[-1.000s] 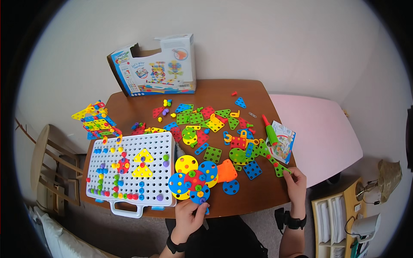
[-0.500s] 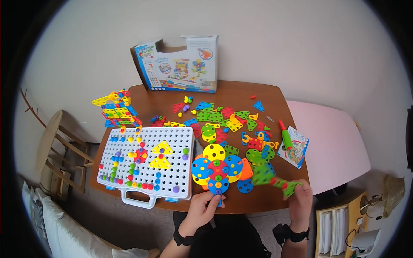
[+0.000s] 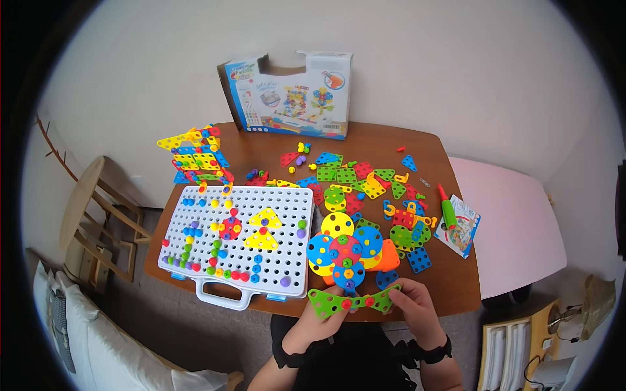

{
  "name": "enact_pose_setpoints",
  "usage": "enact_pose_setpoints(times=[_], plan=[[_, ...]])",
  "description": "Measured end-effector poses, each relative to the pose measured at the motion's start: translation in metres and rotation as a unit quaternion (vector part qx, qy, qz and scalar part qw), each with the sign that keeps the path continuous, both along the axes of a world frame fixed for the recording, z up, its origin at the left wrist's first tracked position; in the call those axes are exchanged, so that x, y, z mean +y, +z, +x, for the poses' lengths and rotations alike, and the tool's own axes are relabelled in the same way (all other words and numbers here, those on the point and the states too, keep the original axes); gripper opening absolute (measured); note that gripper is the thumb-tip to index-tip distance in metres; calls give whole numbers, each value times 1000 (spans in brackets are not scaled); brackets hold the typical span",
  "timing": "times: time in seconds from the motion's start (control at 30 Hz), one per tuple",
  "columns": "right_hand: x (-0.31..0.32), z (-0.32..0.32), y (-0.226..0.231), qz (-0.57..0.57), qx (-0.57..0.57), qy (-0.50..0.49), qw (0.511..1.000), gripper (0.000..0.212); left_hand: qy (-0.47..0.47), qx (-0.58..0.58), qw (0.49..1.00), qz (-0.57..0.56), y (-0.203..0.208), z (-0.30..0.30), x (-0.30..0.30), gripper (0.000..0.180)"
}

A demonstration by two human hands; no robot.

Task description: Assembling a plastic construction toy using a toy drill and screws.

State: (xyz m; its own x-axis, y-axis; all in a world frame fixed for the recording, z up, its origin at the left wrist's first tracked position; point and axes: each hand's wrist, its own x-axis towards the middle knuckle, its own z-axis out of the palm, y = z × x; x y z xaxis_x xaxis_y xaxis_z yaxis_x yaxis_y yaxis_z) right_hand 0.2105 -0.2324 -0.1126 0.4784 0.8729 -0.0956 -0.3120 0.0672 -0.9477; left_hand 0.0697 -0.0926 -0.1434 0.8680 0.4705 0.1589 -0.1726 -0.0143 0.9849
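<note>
A flower of round, perforated plastic discs (image 3: 345, 251), yellow, blue and red, lies at the table's front. My left hand (image 3: 313, 328) is closed at its lower end, on the flower's blue stem strip, with its fingertips partly hidden. Pinched at its right end by my right hand (image 3: 420, 317) is a green leaf piece (image 3: 357, 304), made of green plates joined by two red bolts. It crosses in front of my left hand, just below the flower. Left of the flower sits a white pegboard case (image 3: 297, 244) bearing colored pegs and yellow triangles.
Loose perforated plates (image 3: 345, 174) and bolts spread behind the flower. On the right lie a red-and-green screwdriver (image 3: 448, 208) and a leaflet (image 3: 466, 238). An upright plate construction (image 3: 195, 159) stands at the pegboard's back left, and a cardboard box (image 3: 293, 98) at the rear.
My right hand has brought the green leaf piece leftward to the flower's base, over my left hand. The whole view has shifted slightly; the flower keeps its place beside the pegboard.
</note>
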Motion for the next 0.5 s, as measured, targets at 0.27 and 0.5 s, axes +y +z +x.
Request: enact_pose_setpoints(times=[0.27, 0.5], plan=[[-3, 2, -1, -5, 2, -11, 1000, 11, -40, 25, 997, 67, 1, -3, 3, 12], [-19, 4, 7, 35, -62, 38, 997, 6, -33, 42, 996, 69, 0, 3, 3, 12]])
